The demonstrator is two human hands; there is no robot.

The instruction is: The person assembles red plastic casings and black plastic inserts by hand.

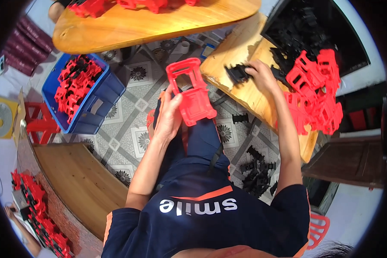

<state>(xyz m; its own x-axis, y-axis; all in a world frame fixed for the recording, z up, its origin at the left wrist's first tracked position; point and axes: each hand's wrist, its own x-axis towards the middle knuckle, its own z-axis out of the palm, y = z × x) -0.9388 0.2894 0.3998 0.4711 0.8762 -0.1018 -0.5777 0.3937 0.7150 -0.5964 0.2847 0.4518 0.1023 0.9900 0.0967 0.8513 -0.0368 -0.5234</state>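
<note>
My left hand (170, 115) is closed round the lower side of a red plastic frame (195, 103), a moulded piece with one large rectangular opening and a solid panel below it. The frame is held up over my lap. Off to the right, my right hand (260, 72) reaches over the wooden bench and pinches the end of a black plastic part (236, 75) with bracket-like ends. Beyond that hand lies a heap of black parts (299, 36). Several red frames (316, 92) are piled on the bench to the right of my right forearm.
A blue crate (88, 109) full of red and black pieces stands at the left. More black parts (257, 174) lie on the patterned floor. A wooden table (159, 28) with red pieces crosses the far side. Red-and-black assemblies (41, 215) line the lower left, near another person's arm (26, 234).
</note>
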